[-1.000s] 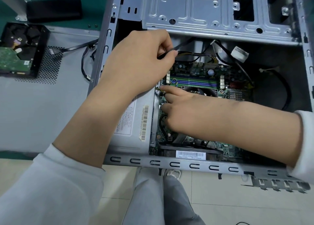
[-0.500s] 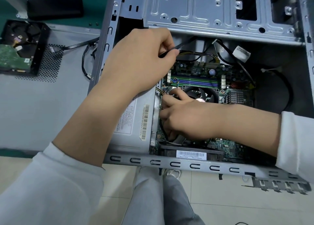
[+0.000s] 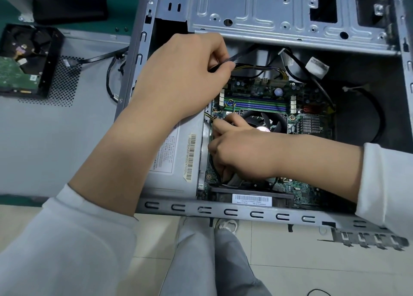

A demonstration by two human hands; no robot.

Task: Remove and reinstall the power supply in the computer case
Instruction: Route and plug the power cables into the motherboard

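The open grey computer case (image 3: pixel 245 212) lies on its side. The silver power supply (image 3: pixel 178 161) with a barcode label sits in its left part, mostly under my left forearm. My left hand (image 3: pixel 183 76) hovers above it and pinches thin black cables (image 3: pixel 237 57) that run up to the right. My right hand (image 3: pixel 237 152) reaches down onto the green motherboard (image 3: pixel 301 117) beside the power supply's right edge, fingers curled around a cable or connector there; what it grips is hidden. The CPU fan (image 3: pixel 266 121) lies just behind that hand.
A metal drive cage (image 3: pixel 279 11) spans the case's top. The case's grey side panel (image 3: pixel 44 134) lies at left with a hard drive (image 3: pixel 24 61) on it. A black box (image 3: pixel 69 5) sits at top left. My legs and tiled floor show below.
My right hand has slid down and left along the motherboard's edge, its fingers curling in beside the power supply. My left hand keeps its pinch on the black cables.
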